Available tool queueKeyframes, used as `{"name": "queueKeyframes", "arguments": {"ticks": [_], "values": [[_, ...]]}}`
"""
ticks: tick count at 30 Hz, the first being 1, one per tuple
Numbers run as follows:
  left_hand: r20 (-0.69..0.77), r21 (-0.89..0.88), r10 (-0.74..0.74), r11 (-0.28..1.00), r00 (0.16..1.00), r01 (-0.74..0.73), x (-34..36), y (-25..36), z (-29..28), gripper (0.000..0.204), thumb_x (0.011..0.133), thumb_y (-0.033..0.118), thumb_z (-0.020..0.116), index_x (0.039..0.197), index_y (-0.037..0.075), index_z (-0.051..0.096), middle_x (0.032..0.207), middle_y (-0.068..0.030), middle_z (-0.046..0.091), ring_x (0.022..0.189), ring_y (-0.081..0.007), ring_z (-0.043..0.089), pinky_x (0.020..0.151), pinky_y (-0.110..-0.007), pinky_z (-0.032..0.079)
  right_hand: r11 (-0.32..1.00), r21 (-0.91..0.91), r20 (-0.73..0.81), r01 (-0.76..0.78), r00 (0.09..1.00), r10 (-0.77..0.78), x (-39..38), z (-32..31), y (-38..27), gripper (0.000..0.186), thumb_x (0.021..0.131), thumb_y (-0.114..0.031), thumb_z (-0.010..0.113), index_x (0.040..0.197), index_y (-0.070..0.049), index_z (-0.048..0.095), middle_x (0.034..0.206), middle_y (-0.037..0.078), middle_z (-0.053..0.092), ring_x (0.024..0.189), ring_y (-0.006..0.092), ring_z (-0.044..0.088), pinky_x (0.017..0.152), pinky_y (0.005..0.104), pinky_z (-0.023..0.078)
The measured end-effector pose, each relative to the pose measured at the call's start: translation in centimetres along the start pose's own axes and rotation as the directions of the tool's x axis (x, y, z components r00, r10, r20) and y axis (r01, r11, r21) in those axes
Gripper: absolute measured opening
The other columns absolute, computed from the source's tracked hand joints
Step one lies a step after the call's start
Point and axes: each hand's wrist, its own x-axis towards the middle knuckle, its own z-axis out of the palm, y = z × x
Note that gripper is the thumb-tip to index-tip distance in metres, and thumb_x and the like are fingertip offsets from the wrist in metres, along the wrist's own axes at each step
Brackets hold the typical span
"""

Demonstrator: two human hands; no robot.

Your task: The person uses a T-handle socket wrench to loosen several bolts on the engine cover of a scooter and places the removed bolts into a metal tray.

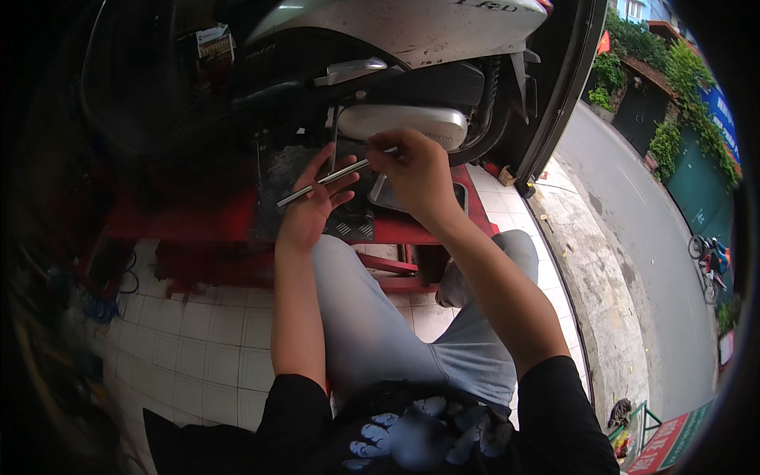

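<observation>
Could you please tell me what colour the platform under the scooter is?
Red, seen in the head view: the flat metal platform.

Metal rod point(332, 177): long, thin, straight, silver-grey, with a bright sheen along its length. Held off the ground, tilted, its lower end pointing down to the left and its upper end rising to the right. The lower half lies across the open palm and fingers of the left hand point(311, 202); the upper end is pinched in the fingertips of the right hand point(412, 168). End details too small to tell.
</observation>
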Motion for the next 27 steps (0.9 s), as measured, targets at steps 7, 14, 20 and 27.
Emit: {"name": "queueKeyframes", "arguments": {"ticks": [7, 14, 20, 27], "values": [[-0.263, 0.006, 0.030, 1.000, 0.964, -0.030, 0.6, 0.0, 0.8, 0.068, 0.094, 0.026, 0.073, 0.152, 0.012, 0.040, 0.138, -0.0110, 0.059, 0.119, -0.0186, 0.062, 0.090, -0.031, 0.055, 0.995, -0.019, -0.012, 0.102, 0.995, -0.103, 2.2, -0.2, 0.0, 0.025, 0.085, -0.010, 0.076, 0.107, 0.001, 0.071, 0.091, 0.013, 0.074, 0.076, 0.0191, 0.068, 0.070, 0.0315, 0.053], [0.029, -0.425, 0.049, 0.904, 0.998, -0.032, 0.0, -4.8, -3.9, 0.058, 0.098, 0.024, 0.064, 0.151, 0.013, 0.043, 0.148, -0.0116, 0.052, 0.127, -0.0231, 0.057, 0.093, -0.035, 0.055, 0.998, -0.027, 0.076, 0.054, 0.996, -0.052, 3.5, -0.5, -1.9, 0.025, 0.090, -0.007, 0.074, 0.113, 0.001, 0.066, 0.091, 0.007, 0.068, 0.083, 0.0131, 0.069, 0.067, 0.0274, 0.059], [0.183, 0.031, -0.082, 0.997, 0.980, 0.077, 1.0, -2.2, -3.1, 0.074, 0.102, 0.065, 0.037, 0.141, 0.004, 0.054, 0.136, -0.0146, 0.062, 0.119, -0.0225, 0.063, 0.099, -0.037, 0.049, 0.993, -0.070, 0.022, 0.094, 0.995, -0.092, 4.0, -0.5, -2.4, 0.033, 0.081, -0.008, 0.080, 0.109, 0.003, 0.068, 0.085, 0.014, 0.072, 0.072, 0.0193, 0.068, 0.066, 0.0317, 0.052], [-0.027, 0.487, -0.153, 0.861, 0.988, 0.146, 0.2, 4.0, 2.9, 0.066, 0.101, 0.058, 0.050, 0.133, 0.001, 0.060, 0.113, -0.0140, 0.073, 0.102, -0.0227, 0.070, 0.095, -0.036, 0.051, 0.973, -0.131, -0.019, 0.190, 0.981, -0.194, 4.0, 1.7, -3.4, 0.035, 0.078, -0.010, 0.083, 0.105, 0.004, 0.066, 0.092, 0.018, 0.073, 0.079, 0.0263, 0.071, 0.072, 0.0356, 0.056]]}}
